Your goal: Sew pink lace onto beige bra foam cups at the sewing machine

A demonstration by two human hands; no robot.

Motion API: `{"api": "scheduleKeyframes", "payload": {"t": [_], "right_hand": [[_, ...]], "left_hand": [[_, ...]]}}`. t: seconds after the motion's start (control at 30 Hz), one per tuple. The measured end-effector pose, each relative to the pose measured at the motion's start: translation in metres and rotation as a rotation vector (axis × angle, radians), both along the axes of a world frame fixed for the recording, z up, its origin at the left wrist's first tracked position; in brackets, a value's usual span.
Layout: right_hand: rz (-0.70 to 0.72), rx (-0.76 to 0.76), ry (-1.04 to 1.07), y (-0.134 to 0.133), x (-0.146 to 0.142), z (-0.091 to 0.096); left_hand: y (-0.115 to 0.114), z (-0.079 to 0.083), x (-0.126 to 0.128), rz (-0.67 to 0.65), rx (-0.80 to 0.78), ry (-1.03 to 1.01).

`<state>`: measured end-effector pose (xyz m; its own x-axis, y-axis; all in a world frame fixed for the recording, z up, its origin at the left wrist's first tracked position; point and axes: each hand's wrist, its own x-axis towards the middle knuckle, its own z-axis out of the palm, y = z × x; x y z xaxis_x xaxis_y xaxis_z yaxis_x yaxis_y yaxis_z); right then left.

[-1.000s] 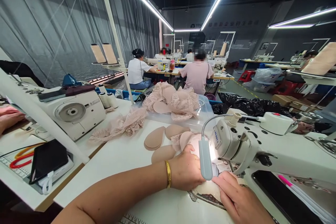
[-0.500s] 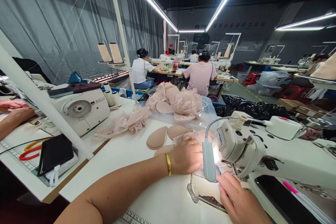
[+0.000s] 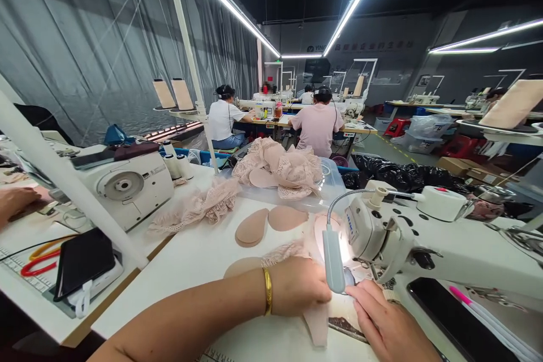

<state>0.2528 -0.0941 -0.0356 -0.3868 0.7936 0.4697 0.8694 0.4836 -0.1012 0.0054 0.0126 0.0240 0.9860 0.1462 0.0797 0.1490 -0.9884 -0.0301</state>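
My left hand (image 3: 299,287), with a gold bangle at the wrist, is closed on pale pink lace fabric (image 3: 317,325); a strip of it hangs below the fingers. My right hand (image 3: 377,308) is by the needle area of the sewing machine (image 3: 367,232), fingers together. Its fingertips meet a small grey-blue piece (image 3: 349,277) that I cannot make out, partly behind the lamp head (image 3: 334,260). More of the lace fabric lies under the lamp's light. Beige teardrop-shaped pads (image 3: 251,227) rest beyond my left hand, one partly covered by lace.
A clear plastic bin (image 3: 335,184) heaped with lace pieces (image 3: 280,167) stands behind the pads. To the right lies a black phone (image 3: 449,317) beside a pink-tipped pen (image 3: 460,295). On the left are a thread-stand pole (image 3: 186,39), another machine (image 3: 127,184) and a co-worker's hand (image 3: 19,203).
My left hand has drawn toward me, and the fabric now hangs below it over the machine plate. My right hand stays almost in place. The view has shifted slightly.
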Motion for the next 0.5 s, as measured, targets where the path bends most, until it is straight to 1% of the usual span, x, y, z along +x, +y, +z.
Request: {"api": "scheduleKeyframes", "payload": {"t": [0.03, 0.07, 0.17, 0.23, 0.37, 0.5], "right_hand": [[0.0, -0.019, 0.008, 0.0, 0.0, 0.0], [-0.006, -0.042, 0.014, -0.001, 0.001, 0.0], [-0.031, -0.111, 0.024, -0.001, 0.0, -0.002], [-0.045, -0.147, 0.031, -0.001, -0.001, -0.004], [-0.091, -0.14, 0.084, -0.002, -0.004, -0.008], [-0.105, -0.128, 0.097, -0.003, -0.005, -0.014]], "left_hand": [[-0.002, 0.0, 0.002, -0.045, -0.019, 0.0], [-0.003, -0.001, 0.004, -0.039, -0.035, 0.007], [-0.004, -0.005, 0.009, 0.158, -0.018, 0.018], [-0.006, -0.008, 0.012, 0.215, -0.006, 0.008], [-0.01, -0.011, 0.018, 0.217, 0.016, -0.05], [-0.009, -0.014, 0.021, 0.22, 0.039, -0.02]]}}
